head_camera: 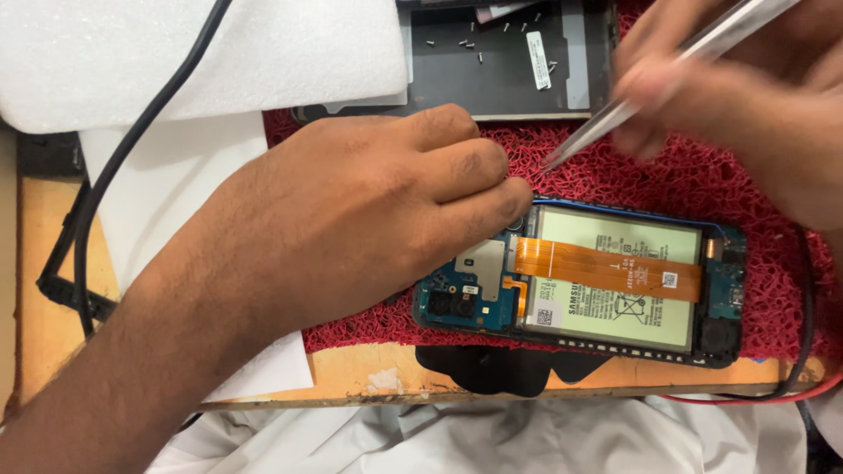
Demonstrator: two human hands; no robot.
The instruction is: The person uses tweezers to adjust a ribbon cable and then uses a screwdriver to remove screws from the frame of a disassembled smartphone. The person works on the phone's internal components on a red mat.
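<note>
An opened smartphone [615,290] lies back-up on a red mat [641,175]; its pale battery, blue circuit board and an orange flex ribbon [606,266] are exposed. My left hand [369,211] rests on the phone's upper left corner, fingers curled, fingertips pressing its edge. My right hand [746,105], blurred at the upper right, grips silver tweezers [632,101] whose tips point down-left to the mat just above the phone, close to my left fingertips.
The phone's dark back cover [500,79] lies at the top with several small screws on it. White foam [132,53] and a black cable [114,167] fill the left. The wooden bench edge [527,373] runs along the bottom, white cloth below.
</note>
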